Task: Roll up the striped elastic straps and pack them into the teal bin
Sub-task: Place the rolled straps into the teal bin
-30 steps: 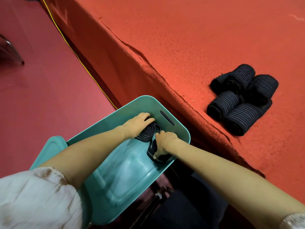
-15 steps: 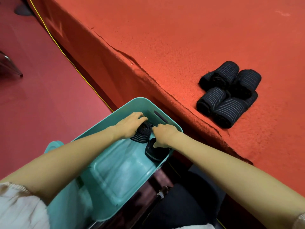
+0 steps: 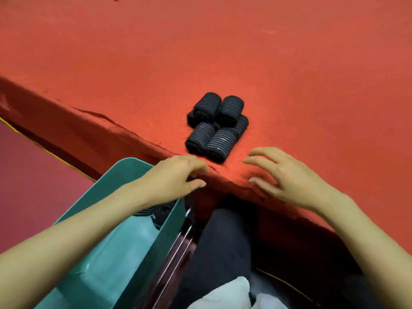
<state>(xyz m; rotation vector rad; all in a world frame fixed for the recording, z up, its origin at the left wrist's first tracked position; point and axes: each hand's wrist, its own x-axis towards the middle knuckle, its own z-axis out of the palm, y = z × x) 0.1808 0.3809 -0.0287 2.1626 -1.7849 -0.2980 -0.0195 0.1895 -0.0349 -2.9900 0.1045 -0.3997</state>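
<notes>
you're at the fetch step: left hand (image 3: 178, 177) loosely curled and empty, right hand (image 3: 287, 177) spread, both mid-frame. rolls (image 3: 214, 128) sit just above them; the bin (image 3: 124, 179) is lower left. next, likely grip the nearest rolls.

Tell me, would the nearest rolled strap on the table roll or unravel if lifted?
Likely soft and light: the nearest rolled strap is wound fabric. On its side, it might roll if nudged, though neighbouring rolls brace it. Loosely gripped, it may unwind.

The left grip (image 3: 176, 177) and right grip (image 3: 287, 177), both empty, are at the red table (image 3: 289, 63) edge near the rolled straps (image 3: 215, 126).
</notes>
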